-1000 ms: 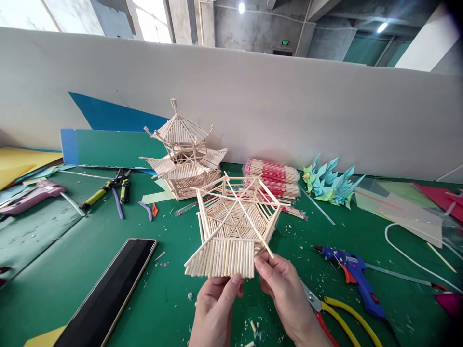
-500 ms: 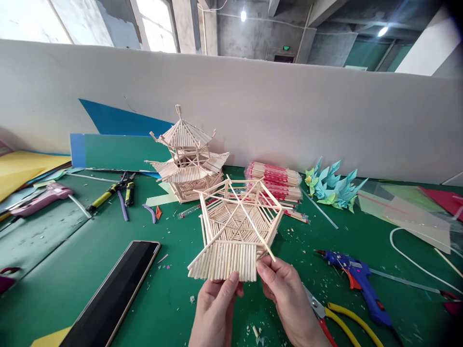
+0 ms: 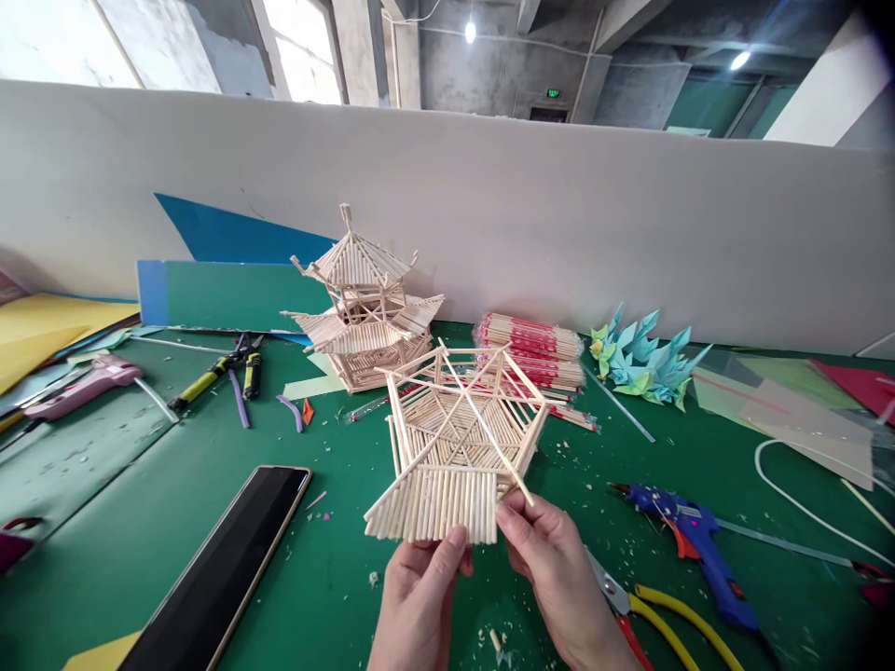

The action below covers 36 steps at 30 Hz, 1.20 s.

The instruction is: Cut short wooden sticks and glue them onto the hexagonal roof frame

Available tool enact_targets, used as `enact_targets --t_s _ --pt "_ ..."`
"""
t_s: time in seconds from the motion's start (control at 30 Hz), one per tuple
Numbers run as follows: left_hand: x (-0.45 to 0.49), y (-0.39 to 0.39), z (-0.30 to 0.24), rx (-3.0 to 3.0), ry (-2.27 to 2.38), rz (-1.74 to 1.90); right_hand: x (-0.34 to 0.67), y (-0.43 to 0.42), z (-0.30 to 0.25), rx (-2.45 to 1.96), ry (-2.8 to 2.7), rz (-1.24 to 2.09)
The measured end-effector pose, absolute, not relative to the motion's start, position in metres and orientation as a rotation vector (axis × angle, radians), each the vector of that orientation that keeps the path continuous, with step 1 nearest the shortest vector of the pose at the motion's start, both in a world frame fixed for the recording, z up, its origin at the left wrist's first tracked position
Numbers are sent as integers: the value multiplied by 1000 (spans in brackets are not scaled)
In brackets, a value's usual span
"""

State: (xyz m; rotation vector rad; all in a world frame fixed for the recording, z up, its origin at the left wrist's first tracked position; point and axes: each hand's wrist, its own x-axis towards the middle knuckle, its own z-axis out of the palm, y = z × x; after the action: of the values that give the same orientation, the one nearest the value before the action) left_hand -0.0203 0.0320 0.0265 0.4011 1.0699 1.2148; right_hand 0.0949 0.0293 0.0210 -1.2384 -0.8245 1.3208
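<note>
A six-sided wooden stick model (image 3: 447, 503) is held up in front of me, tilted so its slatted floor and open frame show. Its near side carries one roof panel of sticks laid side by side. My left hand (image 3: 423, 596) pinches the lower edge of that panel, thumb on top and fingers beneath. My right hand (image 3: 556, 573) grips the model at the panel's right end, close to a protruding corner stick; its fingertips are partly hidden. Behind it stands a finished-looking stick pagoda (image 3: 360, 312) with two tiers of roof.
Packs of sticks (image 3: 528, 345) and blue paper folds (image 3: 647, 359) lie at the back. On the right are a blue glue gun (image 3: 692, 531) and yellow-and-red-handled cutters (image 3: 657, 615). A phone (image 3: 224, 559), pliers (image 3: 210, 377) and a pink glue gun (image 3: 88, 382) are on the left.
</note>
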Motion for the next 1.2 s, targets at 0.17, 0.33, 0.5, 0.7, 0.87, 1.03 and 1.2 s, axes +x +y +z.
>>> enact_targets --t_s 0.17,0.33,0.5,0.7,0.87,1.03,1.2 --pt "-20 31 34 444 1050 1166 96 28 18 -1228 -833 1334" --pt "-18 31 35 487 1066 1171 95 29 19 -1230 -836 1334" --pt "-18 32 35 491 1058 1171 94 29 20 -1233 -837 1316" --pt "-19 31 34 493 1059 1164 94 29 21 -1248 -831 1298" --pt "-20 30 33 489 1063 1167 93 29 20 -1267 -821 1281" --pt "-20 29 32 493 1052 1163 93 28 18 -1277 -813 1278" --pt "-19 30 34 471 1039 1154 93 29 20 -1257 -806 1280"
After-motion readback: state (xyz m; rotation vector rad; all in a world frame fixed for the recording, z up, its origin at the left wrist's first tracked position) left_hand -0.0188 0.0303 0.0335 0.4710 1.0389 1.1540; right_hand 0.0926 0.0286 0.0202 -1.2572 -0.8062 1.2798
